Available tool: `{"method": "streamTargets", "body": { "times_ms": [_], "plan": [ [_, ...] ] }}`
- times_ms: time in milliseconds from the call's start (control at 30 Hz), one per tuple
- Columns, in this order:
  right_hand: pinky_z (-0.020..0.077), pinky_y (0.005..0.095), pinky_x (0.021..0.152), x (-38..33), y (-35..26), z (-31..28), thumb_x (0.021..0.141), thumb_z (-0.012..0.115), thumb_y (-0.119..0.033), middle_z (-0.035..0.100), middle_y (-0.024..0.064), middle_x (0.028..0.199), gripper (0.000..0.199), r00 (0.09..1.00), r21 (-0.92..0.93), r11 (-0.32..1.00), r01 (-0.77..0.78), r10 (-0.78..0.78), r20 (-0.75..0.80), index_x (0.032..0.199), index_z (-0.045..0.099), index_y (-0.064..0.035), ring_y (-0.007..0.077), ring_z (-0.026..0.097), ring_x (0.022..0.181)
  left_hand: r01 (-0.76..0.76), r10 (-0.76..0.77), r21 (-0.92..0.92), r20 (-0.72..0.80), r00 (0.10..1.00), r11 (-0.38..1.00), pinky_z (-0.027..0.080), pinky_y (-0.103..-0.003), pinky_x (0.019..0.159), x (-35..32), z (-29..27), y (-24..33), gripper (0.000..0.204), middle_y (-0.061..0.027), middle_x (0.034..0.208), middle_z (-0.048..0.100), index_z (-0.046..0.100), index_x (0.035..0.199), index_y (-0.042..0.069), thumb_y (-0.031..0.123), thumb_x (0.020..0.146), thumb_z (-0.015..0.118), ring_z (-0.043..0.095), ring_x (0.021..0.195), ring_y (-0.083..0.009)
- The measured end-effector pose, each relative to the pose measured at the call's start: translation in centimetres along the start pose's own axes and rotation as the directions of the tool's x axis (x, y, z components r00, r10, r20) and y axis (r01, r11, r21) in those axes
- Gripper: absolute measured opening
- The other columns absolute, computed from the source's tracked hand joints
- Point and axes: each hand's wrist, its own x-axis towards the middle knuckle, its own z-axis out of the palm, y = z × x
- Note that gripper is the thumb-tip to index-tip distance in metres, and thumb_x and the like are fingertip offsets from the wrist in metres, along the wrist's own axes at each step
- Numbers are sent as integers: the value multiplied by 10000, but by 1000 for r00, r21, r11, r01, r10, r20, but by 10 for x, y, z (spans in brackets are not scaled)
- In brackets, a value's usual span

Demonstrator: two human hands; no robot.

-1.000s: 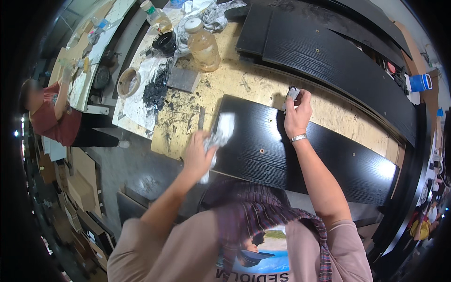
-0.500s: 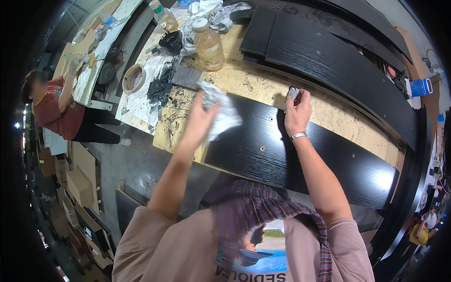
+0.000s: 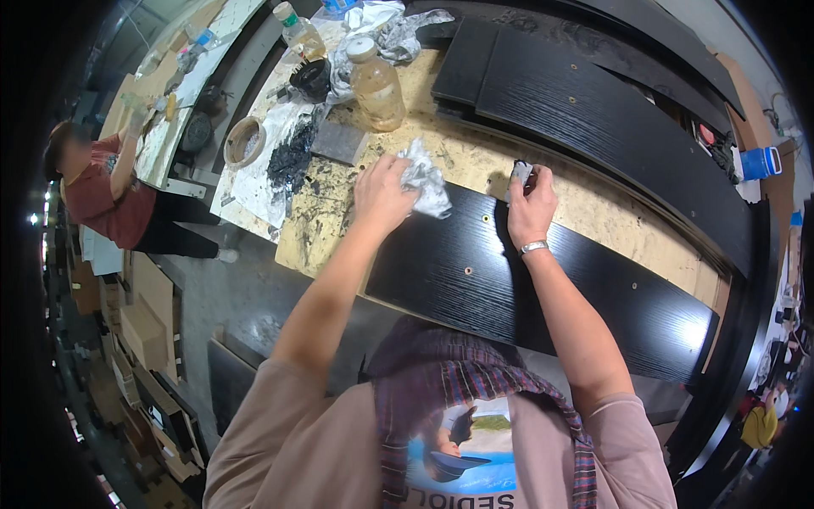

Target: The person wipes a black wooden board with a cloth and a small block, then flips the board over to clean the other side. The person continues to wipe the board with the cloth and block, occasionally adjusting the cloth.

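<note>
my left hand (image 3: 381, 193): fingers curled, gripping a white cloth (image 3: 426, 180), crumpled, loose folds hanging out past the fingertips on the right. position: by the far left corner of the black board; whether the cloth presses on it, i cannot tell.

my right hand (image 3: 532, 208): partly closed, thumb and fingers pinching a small grey piece (image 3: 517, 176) with dark marks. position: at the far long edge of the board; contact with the board, cannot tell. on that wrist, a metal band (image 3: 534, 247).

black board (image 3: 560, 293): one, long, grained, glossy, lying flat at a slant in front of me; small round holes in its face. near long edge toward my body, short left edge below my left hand, right end well apart from both hands.

worktop (image 3: 318, 246): pale yellow, black smears. a strip of it runs between the board and a stack of black boards (image 3: 593, 106), giving my right hand room on the far side; more of it lies left of the board, beside my left forearm.

beyond my left hand: grey square (image 3: 339, 142); bottle with white cap (image 3: 378, 95), upright; black cup (image 3: 311, 79); tape roll (image 3: 244, 142); bundle of rags (image 3: 403, 36).
</note>
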Motion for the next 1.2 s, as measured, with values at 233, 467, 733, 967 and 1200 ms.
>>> {"method": "streamTargets", "body": {
  "times_ms": [233, 467, 733, 967, 1200],
  "plan": [
    [494, 457, 806, -4, -15, -1, 881, 614, -137, 646, 247, 996, 331, 999, -9, 1000, 22, -22, 23, 1159, 521, 16, 405, 633, 884, 79, -80, 39, 19, 997, 996, 458, -437, 917, -41, -10, -10, 403, -119, 1113, 614, 600, 1122, 54, 178, 766, 745, 591, 1055, -360],
    [506, 386, 743, 1, 6, 7, 890, 635, -137, 649, 173, 919, 314, 992, -3, 994, 110, -110, -63, 1145, 535, 17, 284, 626, 785, 101, -99, -78, 28, 995, 992, 473, -399, 956, -48, -69, -43, 498, -115, 1192, 613, 658, 1206, 114, 32, 715, 692, 600, 1092, -324],
    [517, 374, 712, -9, 1, -4, 900, 628, -157, 672, 159, 886, 324, 997, 109, 993, 52, -45, -63, 1164, 543, 11, 245, 652, 774, -38, 5, 232, 142, 990, 972, 404, -430, 904, -91, -35, -40, 466, -64, 1155, 582, 708, 1155, 213, 75, 710, 705, 540, 1107, -277],
    [490, 290, 753, -14, 4, -10, 897, 645, -108, 591, 68, 904, 305, 992, 144, 988, 53, -35, -124, 1156, 550, 22, 139, 559, 789, 257, -232, -131, 182, 956, 957, 480, -431, 887, -124, -56, -15, 394, -117, 1112, 601, 648, 1108, 82, 183, 752, 784, 581, 1094, -320],
    [510, 339, 706, -13, 5, -9, 885, 647, -130, 634, 115, 874, 314, 988, 85, 994, 65, -53, -143, 1138, 547, 27, 194, 617, 749, 141, -147, -132, -35, 988, 981, 490, -422, 847, -105, -26, -2, 399, -88, 1113, 583, 610, 1122, 96, 211, 779, 778, 596, 1036, -324]
  ]
}}
